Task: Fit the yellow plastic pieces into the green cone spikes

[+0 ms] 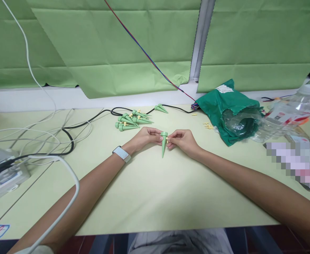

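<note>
Between my two hands a green spike (163,144) hangs with its point down and its wide cap up. My left hand (147,137) grips it near the cap from the left. My right hand (183,141) pinches a small yellow piece (167,140) at the spike's right side. Behind my left hand lies a pile of green spikes (132,120), some with yellow pieces on them. One more green spike (161,108) lies apart, farther back. Several loose yellow pieces (208,125) are on the table, right of my right hand.
A torn green bag (215,106) and clear plastic bottles (289,113) stand at the back right. White and black cables run over the table's left side to a power strip (7,173). A blurred flat object (297,162) lies at the right.
</note>
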The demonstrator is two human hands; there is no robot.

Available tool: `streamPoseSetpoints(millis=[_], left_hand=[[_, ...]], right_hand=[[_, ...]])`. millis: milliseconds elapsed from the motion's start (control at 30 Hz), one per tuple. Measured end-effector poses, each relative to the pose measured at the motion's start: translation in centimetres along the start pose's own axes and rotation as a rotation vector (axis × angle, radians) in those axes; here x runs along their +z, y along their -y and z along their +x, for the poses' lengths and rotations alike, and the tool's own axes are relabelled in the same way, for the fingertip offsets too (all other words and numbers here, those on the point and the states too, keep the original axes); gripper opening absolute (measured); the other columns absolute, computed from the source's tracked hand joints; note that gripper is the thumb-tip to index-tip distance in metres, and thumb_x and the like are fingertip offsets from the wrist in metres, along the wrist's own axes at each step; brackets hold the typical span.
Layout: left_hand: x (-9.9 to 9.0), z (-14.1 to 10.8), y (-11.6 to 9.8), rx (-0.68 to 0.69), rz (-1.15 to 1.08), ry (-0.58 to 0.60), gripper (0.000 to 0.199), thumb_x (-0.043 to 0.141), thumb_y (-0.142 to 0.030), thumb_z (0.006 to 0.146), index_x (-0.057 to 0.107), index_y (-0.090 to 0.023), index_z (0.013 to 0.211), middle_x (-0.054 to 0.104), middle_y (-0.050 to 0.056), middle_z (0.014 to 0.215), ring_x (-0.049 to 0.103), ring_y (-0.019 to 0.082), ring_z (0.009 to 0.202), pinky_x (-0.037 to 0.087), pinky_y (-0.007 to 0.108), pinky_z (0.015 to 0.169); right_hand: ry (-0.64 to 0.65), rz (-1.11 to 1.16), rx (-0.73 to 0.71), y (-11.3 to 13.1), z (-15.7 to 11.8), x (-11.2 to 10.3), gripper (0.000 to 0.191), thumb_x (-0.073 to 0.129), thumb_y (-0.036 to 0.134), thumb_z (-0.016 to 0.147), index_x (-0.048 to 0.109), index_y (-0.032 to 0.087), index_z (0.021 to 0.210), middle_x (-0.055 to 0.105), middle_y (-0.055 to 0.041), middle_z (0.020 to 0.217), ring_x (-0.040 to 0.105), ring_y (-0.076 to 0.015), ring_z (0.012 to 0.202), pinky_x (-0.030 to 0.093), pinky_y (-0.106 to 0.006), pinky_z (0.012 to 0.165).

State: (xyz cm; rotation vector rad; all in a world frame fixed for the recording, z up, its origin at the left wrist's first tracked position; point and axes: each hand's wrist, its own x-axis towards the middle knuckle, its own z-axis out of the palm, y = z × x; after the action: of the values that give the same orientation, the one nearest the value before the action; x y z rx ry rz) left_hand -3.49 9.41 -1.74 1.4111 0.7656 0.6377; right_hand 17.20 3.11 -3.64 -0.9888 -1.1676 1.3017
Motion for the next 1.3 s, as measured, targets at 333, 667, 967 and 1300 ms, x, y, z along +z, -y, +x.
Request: streamPoseSetpoints(millis=[333, 667, 967, 1300], left_hand=[[-0.3, 0.1, 0.2, 0.057, -0.05, 0.037, 0.036, 0.085, -0.025, 0.076, 0.073, -0.014, 0.107, 0.072, 0.008, 0.092, 0.068, 0.018, 0.088, 0.055, 0.035, 0.088], [-0.4, 0.3, 0.0, 0.02, -0.318, -0.066, 0.035, 0.084, -0.017, 0.073, 0.067, -0.02, 0.103, 0.066, -0.001, 0.086, 0.064, 0.013, 0.083, 0.051, 0.032, 0.089], [-0.4, 0.3, 0.1, 0.033, -0.3, -0.066, 0.033, 0.084, -0.019, 0.074, 0.068, -0.019, 0.103, 0.067, 0.001, 0.088, 0.064, 0.013, 0.087, 0.051, 0.032, 0.089], [-0.3, 0.2, 0.1, 0.042, -0.302, -0.071, 0.035, 0.084, -0.018, 0.074, 0.069, -0.019, 0.105, 0.067, 0.0, 0.089, 0.064, 0.013, 0.086, 0.051, 0.032, 0.089]], right_hand=[[0.16, -0.043, 0.038, 0.7, 0.3, -1.1, 0.041, 0.087, 0.047, 0.069, 0.07, 0.014, 0.088, 0.075, -0.0088, 0.078, 0.074, -0.022, 0.068, 0.064, -0.037, 0.065], [-0.168, -1.65, 0.011, 6.9, 3.6, -12.6, 0.021, 0.06, 0.015, 0.078, 0.076, 0.014, 0.092, 0.074, -0.0156, 0.096, 0.069, -0.0267, 0.089, 0.045, -0.029, 0.069], [-0.066, -1.654, 0.251, 7.8, 2.1, -15.2, 0.02, 0.063, 0.011, 0.07, 0.075, 0.018, 0.084, 0.074, -0.0107, 0.094, 0.067, -0.0226, 0.082, 0.041, -0.027, 0.062], [-0.136, -1.72, 0.186, 6.7, 2.1, -14.5, 0.016, 0.064, 0.017, 0.072, 0.071, 0.019, 0.086, 0.072, -0.0127, 0.099, 0.066, -0.0266, 0.087, 0.04, -0.029, 0.063]])
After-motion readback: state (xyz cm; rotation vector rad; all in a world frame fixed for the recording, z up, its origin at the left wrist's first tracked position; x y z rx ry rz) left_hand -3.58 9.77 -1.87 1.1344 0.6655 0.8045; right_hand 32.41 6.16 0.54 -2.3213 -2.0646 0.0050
